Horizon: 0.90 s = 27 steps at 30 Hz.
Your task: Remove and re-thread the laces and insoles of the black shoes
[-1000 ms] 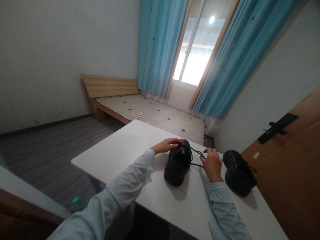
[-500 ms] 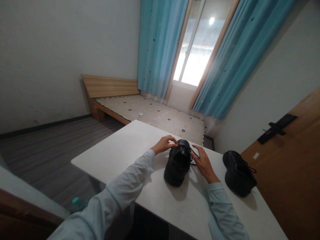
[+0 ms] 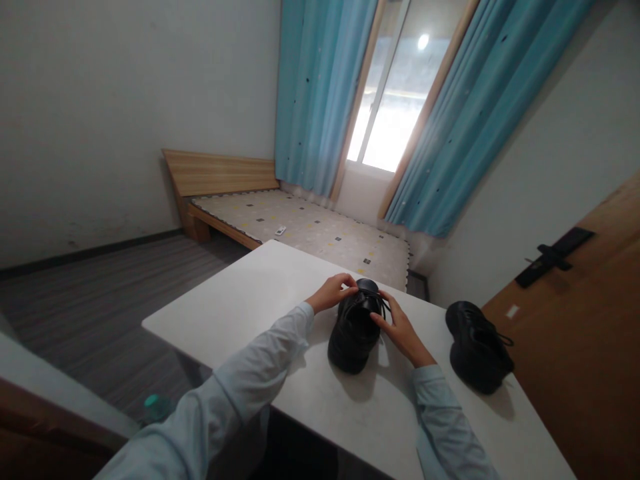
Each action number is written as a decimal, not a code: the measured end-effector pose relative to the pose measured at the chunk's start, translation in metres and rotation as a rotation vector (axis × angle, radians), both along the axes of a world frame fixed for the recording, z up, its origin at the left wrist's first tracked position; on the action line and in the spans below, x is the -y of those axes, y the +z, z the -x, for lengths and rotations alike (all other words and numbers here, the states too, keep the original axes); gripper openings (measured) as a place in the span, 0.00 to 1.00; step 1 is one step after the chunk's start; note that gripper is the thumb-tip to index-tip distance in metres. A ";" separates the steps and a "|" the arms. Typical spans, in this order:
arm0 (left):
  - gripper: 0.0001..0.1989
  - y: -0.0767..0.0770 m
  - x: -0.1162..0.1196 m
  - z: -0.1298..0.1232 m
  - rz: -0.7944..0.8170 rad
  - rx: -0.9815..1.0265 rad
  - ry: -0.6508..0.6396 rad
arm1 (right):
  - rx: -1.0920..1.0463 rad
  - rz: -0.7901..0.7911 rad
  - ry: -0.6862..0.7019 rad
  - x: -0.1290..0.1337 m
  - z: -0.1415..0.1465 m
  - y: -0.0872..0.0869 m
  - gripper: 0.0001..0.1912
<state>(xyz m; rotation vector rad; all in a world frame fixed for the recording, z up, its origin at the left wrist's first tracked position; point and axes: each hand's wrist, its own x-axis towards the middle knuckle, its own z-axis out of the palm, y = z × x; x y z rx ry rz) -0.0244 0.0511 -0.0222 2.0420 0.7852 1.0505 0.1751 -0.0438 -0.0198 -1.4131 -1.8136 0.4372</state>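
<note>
The black lace-up shoe stands on the white worktop, its long axis running away from the person. The left hand pinches at the laces by the far end; the right hand touches its right flank with fingers loosely spread. Half a second ago the right hand lay further right. A second shoe sits well apart, rightward.

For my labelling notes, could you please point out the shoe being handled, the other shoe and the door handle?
handled shoe [image 3: 353, 337]: head view, heel end.
other shoe [image 3: 477, 350]: head view, upper.
door handle [image 3: 550, 257]: head view, lever.
</note>
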 end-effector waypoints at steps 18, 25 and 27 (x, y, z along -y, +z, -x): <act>0.09 0.007 0.006 0.000 0.090 0.073 -0.188 | 0.181 -0.004 -0.067 -0.002 -0.002 -0.003 0.33; 0.11 0.009 0.003 0.002 0.137 0.073 -0.128 | 0.216 -0.005 -0.084 -0.002 -0.004 -0.004 0.33; 0.10 0.007 0.001 0.002 0.132 0.009 -0.101 | 0.229 -0.017 -0.094 -0.002 -0.004 -0.004 0.33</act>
